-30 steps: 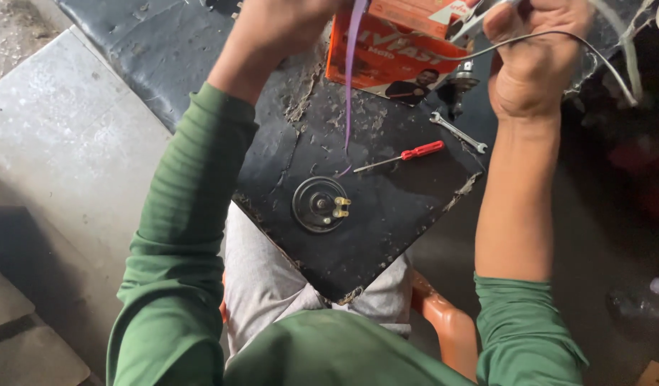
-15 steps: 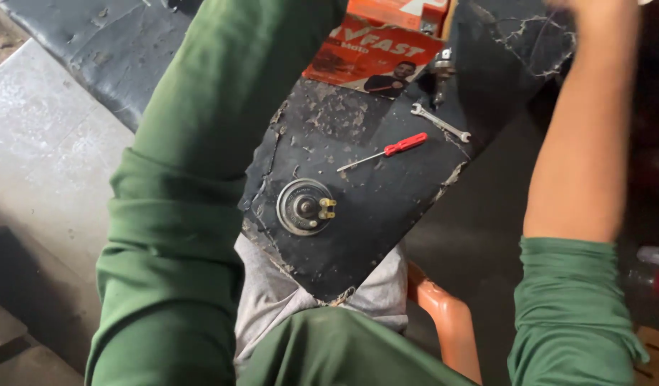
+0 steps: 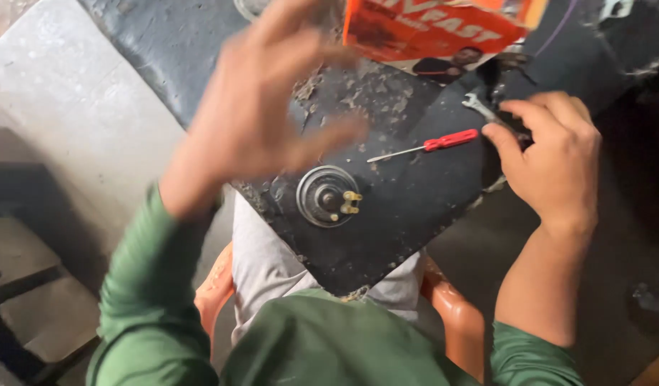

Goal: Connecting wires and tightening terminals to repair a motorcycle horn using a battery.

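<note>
Here, a dark, scuffed board (image 3: 415,207) lies across the person's lap, its surface flaked and cracked near the top; on it sits a round metal disc part (image 3: 327,196) with small brass terminals on its right side, lying flat and untouched; up and to the right of it lies a red-handled screwdriver (image 3: 428,146), its thin shaft pointing left toward the disc but well apart from it; beyond the screwdriver's handle a silver spanner (image 3: 478,106) rests near the board's right edge, its lower end hidden behind the right hand's fingers.

The left hand (image 3: 261,114) hangs blurred above the board's left part, fingers spread and empty, covering the surface beneath it and touching nothing that can be made out; the right hand (image 3: 555,157) is at the board's right edge, fingers curled downward with the tips just by the spanner; whether they are gripping anything cannot be told, since the fingertips hide the spot.

An orange carton (image 3: 433,28) sits at the top of the board, cut off by the frame, so its contents do not show; the two hands stand well apart, with the screwdriver and disc between them; an orange plastic chair (image 3: 454,322) shows under the person's legs; a grey concrete slab (image 3: 72,129) lies to the left.
</note>
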